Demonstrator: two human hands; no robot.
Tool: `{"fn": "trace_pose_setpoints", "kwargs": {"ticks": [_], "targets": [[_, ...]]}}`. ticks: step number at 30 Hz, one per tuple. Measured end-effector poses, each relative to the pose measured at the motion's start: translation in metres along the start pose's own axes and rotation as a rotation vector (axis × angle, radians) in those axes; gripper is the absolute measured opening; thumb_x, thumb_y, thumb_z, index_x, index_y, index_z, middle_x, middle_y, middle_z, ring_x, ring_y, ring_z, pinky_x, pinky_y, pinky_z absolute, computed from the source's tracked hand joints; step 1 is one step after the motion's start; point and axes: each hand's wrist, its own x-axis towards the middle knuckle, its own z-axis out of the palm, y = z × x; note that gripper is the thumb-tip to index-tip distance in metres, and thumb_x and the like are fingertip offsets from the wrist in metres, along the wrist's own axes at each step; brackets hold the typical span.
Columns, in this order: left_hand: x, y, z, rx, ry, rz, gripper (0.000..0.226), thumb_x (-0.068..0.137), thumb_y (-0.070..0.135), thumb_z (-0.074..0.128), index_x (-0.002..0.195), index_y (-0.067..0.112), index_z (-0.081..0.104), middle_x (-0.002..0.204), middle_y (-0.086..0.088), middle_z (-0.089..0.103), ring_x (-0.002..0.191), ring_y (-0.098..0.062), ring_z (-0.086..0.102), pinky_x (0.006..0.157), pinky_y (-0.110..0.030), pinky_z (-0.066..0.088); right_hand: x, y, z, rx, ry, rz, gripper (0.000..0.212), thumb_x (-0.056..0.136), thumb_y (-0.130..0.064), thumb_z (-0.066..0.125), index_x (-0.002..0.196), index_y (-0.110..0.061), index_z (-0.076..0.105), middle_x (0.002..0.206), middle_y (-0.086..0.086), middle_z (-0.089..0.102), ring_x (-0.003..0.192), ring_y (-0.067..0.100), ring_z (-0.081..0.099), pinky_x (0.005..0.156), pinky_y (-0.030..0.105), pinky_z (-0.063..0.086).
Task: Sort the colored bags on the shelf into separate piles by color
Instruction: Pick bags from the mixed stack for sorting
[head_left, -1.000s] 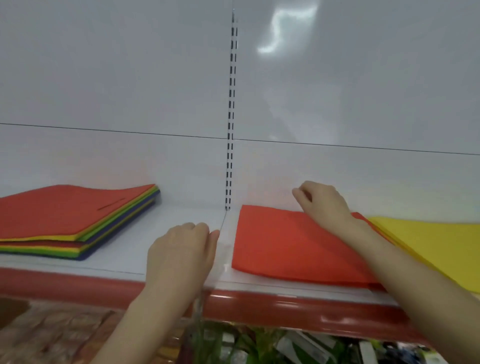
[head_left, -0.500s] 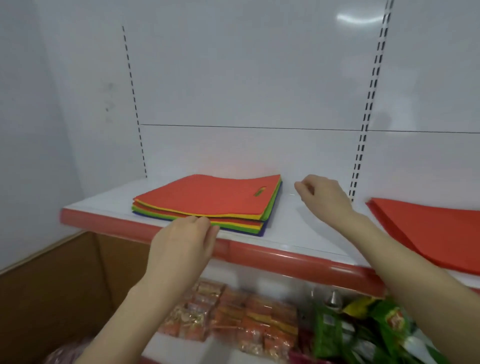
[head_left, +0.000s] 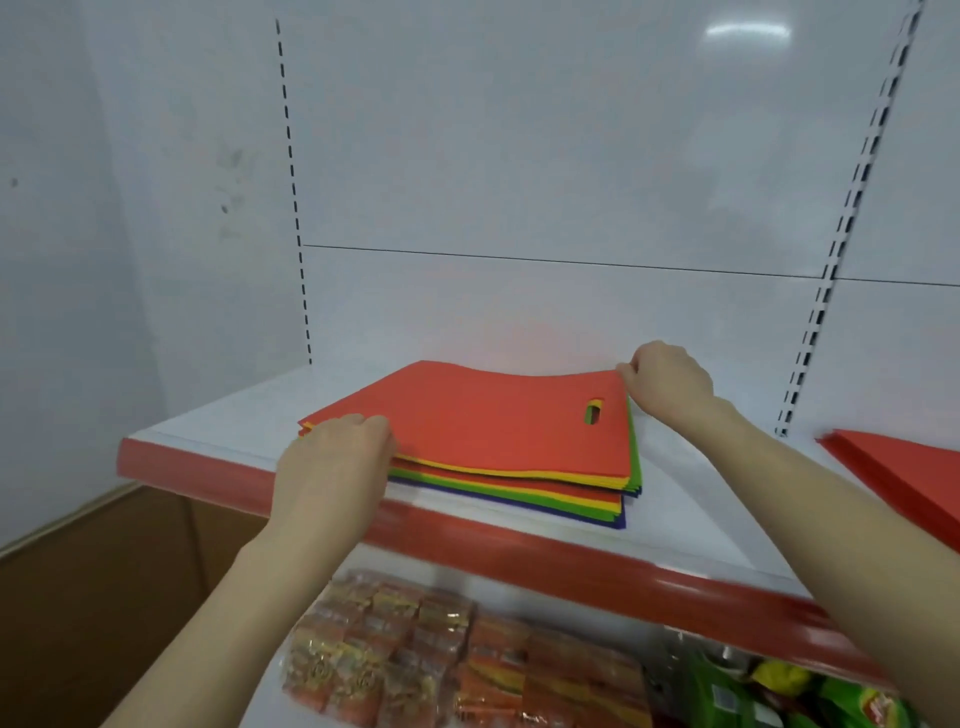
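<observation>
**While two hands hold its top red bag, the mixed stack lies flat on the shelf**

Where the mixed stack (head_left: 519, 493) of flat bags sits on the white shelf (head_left: 208, 421), its uppermost sheet, the top red bag (head_left: 493, 421), is taken at two opposite corners. The right hand (head_left: 667, 382) is at the stack's far right corner, fingers curled and pinching the red bag's edge near the oval handle cut-out (head_left: 592, 412), through which green shows. That corner rides a little above the layers beneath, and the bag's far edge runs in a shallow wave.

The left hand (head_left: 332, 462) lies at the stack's near left corner, fingers curled over the red bag's edge. Its back hides the fingertips, so whether they catch only the top bag or also a layer below cannot be told. The red bag spans the whole stack between the two hands — it stretches away to the right of the left hand and to the left of the right one.

Under the red bag the stack's near edge shows stripes of yellow, red, green and dark blue, fanned slightly out of line. In front of the stack runs the shelf's red front lip (head_left: 519, 556). To the right of the stack, well apart and cut by the frame edge, lies a red pile (head_left: 904, 467) of bags. Behind the stack and to its right a slotted upright (head_left: 841, 234) climbs the white back panel (head_left: 519, 156). Below the stack, on a lower level, lie orange snack packets (head_left: 415, 649), with green packets (head_left: 779, 696) farther right.
</observation>
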Motion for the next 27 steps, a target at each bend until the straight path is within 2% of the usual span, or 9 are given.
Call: {"fn": "trace_pose_setpoints", "kwargs": {"ticks": [1,3,6,9,11,16,20,24,27], "targets": [[0.01,-0.004,0.004,0.004,-0.004,-0.04,0.011,0.086,0.011,0.06,0.076,0.009,0.061,0.072,-0.005,0.058,0.069,-0.03,0.057,0.052,-0.032,0.04,0.007,0.0,0.003,-0.015,-0.019,0.017,0.04,0.096,-0.028,0.044,0.061,-0.01,0.037,0.063,0.004,0.042,0.071,0.027,0.047,0.05,0.024,0.027],[0.027,-0.011,0.012,0.041,-0.023,-0.07,0.017,0.095,0.019,0.046,0.092,0.013,0.061,0.089,-0.005,0.059,0.087,-0.029,0.057,0.066,-0.034,0.044,0.018,-0.001,0.008,-0.056,-0.077,0.034,0.044,0.095,-0.038,0.045,0.06,-0.012,0.036,0.063,0.002,0.041,0.073,0.027,0.048,0.052,0.025,0.03],[0.046,-0.015,0.024,0.128,-0.094,-0.077,0.021,0.098,0.025,0.039,0.101,0.018,0.059,0.099,-0.002,0.056,0.097,-0.023,0.055,0.074,-0.031,0.044,0.027,-0.002,0.017,-0.123,-0.188,0.054,0.046,0.092,-0.048,0.047,0.062,-0.013,0.041,0.064,0.001,0.046,0.075,0.025,0.052,0.058,0.026,0.034],[0.057,-0.018,0.032,0.194,-0.158,-0.097,0.023,0.098,0.03,0.04,0.106,0.019,0.058,0.105,-0.001,0.054,0.102,-0.022,0.054,0.077,-0.029,0.043,0.033,-0.002,0.021,-0.16,-0.217,0.06,0.043,0.089,-0.047,0.051,0.064,-0.013,0.043,0.067,0.001,0.05,0.074,0.024,0.054,0.052,0.025,0.032],[0.06,-0.02,0.034,0.221,-0.179,-0.122,0.028,0.096,0.038,0.042,0.108,0.017,0.056,0.108,-0.002,0.053,0.105,-0.022,0.052,0.08,-0.03,0.042,0.033,-0.003,0.02,-0.212,-0.193,0.042,0.04,0.09,-0.044,0.053,0.07,-0.01,0.043,0.078,0.003,0.052,0.082,0.026,0.055,0.059,0.026,0.035],[0.062,-0.032,0.031,0.285,-0.268,-0.192,0.05,0.09,0.06,0.038,0.108,0.016,0.056,0.111,-0.003,0.053,0.106,-0.023,0.051,0.082,-0.031,0.043,0.026,-0.017,0.019,-0.429,-0.064,-0.006,0.025,0.095,-0.029,0.049,0.106,-0.008,0.058,0.111,0.01,0.061,0.104,0.03,0.058,0.071,0.028,0.037],[0.065,-0.044,0.029,0.238,-0.348,-0.202,0.057,0.087,0.066,0.034,0.102,0.016,0.057,0.105,-0.003,0.056,0.1,-0.023,0.055,0.079,-0.03,0.044,0.02,-0.027,0.016,-0.552,0.053,-0.05,0.022,0.096,-0.014,0.043,0.111,-0.008,0.058,0.113,0.011,0.062,0.105,0.031,0.059,0.069,0.029,0.035],[0.064,-0.057,0.022,0.163,-0.352,-0.214,0.049,0.089,0.061,0.039,0.095,0.016,0.055,0.102,-0.003,0.059,0.097,-0.023,0.057,0.077,-0.029,0.044,0.012,-0.039,0.01,-0.413,0.134,-0.055,0.029,0.1,-0.027,0.038,0.106,-0.005,0.056,0.108,0.015,0.062,0.101,0.034,0.058,0.069,0.031,0.034],[0.059,-0.064,0.017,0.145,-0.285,-0.193,0.037,0.094,0.048,0.04,0.101,0.015,0.053,0.104,-0.004,0.058,0.1,-0.024,0.056,0.076,-0.029,0.042,0.006,-0.044,0.004,-0.113,0.205,0.033,0.033,0.099,-0.031,0.041,0.097,-0.002,0.057,0.098,0.015,0.062,0.093,0.035,0.057,0.068,0.033,0.036]]}}
